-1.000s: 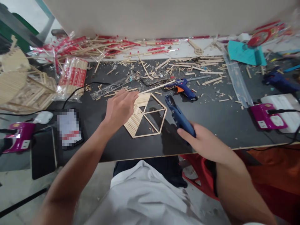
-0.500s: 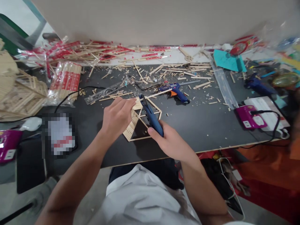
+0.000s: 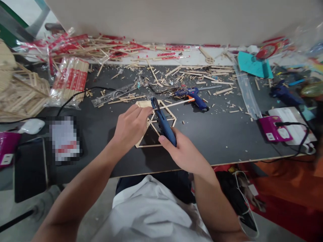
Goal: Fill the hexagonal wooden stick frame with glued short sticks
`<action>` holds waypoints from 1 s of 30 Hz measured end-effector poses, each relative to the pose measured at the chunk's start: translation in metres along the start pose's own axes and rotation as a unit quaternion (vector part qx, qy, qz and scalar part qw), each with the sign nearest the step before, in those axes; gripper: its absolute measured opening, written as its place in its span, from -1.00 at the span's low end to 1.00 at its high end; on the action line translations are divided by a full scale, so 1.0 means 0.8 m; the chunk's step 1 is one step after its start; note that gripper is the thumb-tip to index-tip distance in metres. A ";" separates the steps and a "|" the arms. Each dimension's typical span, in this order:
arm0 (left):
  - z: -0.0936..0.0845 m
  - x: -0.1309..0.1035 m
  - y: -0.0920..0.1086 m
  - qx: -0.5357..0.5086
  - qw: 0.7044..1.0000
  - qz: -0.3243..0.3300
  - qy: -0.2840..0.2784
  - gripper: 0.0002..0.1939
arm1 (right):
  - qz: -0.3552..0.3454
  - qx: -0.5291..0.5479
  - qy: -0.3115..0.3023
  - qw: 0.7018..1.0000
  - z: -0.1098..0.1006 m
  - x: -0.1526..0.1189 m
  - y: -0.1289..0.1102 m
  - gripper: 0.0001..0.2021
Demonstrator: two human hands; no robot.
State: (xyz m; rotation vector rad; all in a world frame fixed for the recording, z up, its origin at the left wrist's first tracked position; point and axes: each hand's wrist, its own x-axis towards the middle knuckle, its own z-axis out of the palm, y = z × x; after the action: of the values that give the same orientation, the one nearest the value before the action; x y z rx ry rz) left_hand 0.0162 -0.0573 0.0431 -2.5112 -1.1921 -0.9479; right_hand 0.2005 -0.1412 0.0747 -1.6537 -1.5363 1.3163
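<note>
My left hand (image 3: 132,126) pinches a thin wooden stick (image 3: 176,104) near its left end. The stick runs to the right, across the head of a blue hand cutter (image 3: 164,122), and its far end lies over a blue glue gun (image 3: 195,97). My right hand (image 3: 188,154) is wrapped round the cutter's handles, which point towards me. Beneath both hands lies a many-sided wooden stick frame (image 3: 150,146) with inner spokes; my left hand hides part of its left side. I cannot tell whether the cutter's jaws touch the stick.
Cut stick pieces (image 3: 199,72) litter the back of the dark table (image 3: 214,134). A clear ruler (image 3: 113,95) and packed chopsticks (image 3: 72,79) lie left. A phone (image 3: 30,169) rests at the left front. At right are a purple power socket (image 3: 274,127) and another glue gun (image 3: 285,94).
The stick and my left hand have shifted slightly right, so the stick reaches further past the cutter. My view has also shifted a little. Both grips stay as they were.
</note>
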 end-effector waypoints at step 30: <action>0.015 -0.006 -0.007 -0.072 0.997 -0.029 -0.020 -0.67 | 0.009 -0.054 0.040 0.998 0.010 0.006 0.005 -0.80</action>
State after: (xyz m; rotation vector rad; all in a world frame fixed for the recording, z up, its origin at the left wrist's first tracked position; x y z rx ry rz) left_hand 0.0156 -0.0513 0.0304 -2.6320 -1.2583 -1.0375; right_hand 0.1944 -0.1398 0.0664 -1.7687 -1.5720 1.1792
